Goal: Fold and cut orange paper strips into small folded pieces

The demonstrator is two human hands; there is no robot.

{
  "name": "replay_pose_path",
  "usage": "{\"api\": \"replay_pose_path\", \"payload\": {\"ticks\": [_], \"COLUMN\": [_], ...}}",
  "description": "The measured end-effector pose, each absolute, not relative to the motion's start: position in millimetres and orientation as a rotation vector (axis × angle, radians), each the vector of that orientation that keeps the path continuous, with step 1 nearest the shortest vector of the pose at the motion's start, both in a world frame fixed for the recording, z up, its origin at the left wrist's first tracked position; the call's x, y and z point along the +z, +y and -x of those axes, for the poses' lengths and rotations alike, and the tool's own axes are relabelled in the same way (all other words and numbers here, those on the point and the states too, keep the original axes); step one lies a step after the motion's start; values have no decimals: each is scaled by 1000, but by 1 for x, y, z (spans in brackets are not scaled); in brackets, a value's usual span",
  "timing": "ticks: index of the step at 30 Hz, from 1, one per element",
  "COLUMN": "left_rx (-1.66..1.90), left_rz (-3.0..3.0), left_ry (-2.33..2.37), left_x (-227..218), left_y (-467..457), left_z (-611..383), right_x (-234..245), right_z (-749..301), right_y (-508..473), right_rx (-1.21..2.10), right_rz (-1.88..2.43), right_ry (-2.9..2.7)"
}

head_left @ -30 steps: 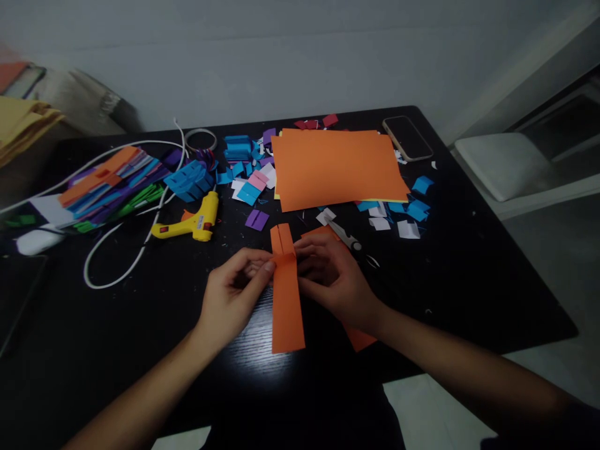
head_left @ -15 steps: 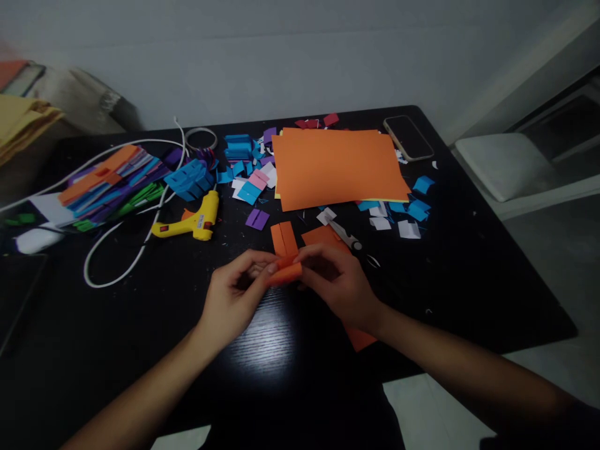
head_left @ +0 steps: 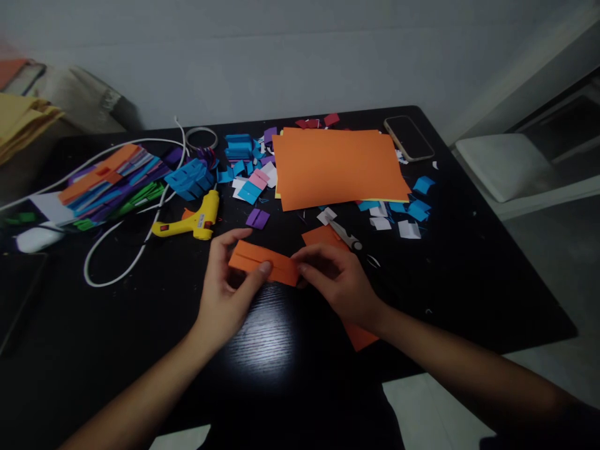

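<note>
A folded orange paper strip [head_left: 265, 263] lies crosswise just above the black table [head_left: 469, 275], held at both ends. My left hand [head_left: 225, 294] grips its left end, thumb on top and fingers behind. My right hand [head_left: 335, 281] pinches its right end. Under my right hand and wrist lies another orange paper piece [head_left: 323, 236], which runs on to the table's front edge. A pair of scissors [head_left: 349, 239] rests just beyond my right hand.
A stack of orange sheets [head_left: 337, 165] fills the table's middle back. A yellow glue gun [head_left: 190, 223] with a white cable [head_left: 122, 265] lies to the left. Coloured paper strips [head_left: 112, 181], blue folded pieces [head_left: 192, 178], scraps and a phone [head_left: 407, 139] surround it. A white chair [head_left: 504, 162] stands to the right.
The long orange strip that hung towards me was folded up short, then turned from pointing away from me to lying sideways between both hands. My left hand shifted up and left.
</note>
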State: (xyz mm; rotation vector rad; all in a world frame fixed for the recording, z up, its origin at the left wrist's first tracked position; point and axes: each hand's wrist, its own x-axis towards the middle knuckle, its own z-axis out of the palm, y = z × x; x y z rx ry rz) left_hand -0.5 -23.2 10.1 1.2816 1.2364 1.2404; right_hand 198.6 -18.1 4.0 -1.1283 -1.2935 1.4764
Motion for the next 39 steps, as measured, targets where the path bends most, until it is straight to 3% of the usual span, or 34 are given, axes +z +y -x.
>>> {"api": "replay_pose_path", "payload": {"ticks": [13, 34, 39], "left_rx": [981, 1034, 978], "left_rz": [-1443, -1707, -1743], "left_ry": [1110, 1173, 1009], "left_x": [14, 12, 14], "left_y": [-25, -27, -28], "left_z": [8, 8, 13], "right_x": [-1, 1, 1], "right_z": [-199, -201, -201], "right_y": [-14, -15, -15], "right_rx": [1487, 1418, 1398], "right_rz": [1140, 1191, 1185], "right_ry": [-1101, -1214, -1244]}}
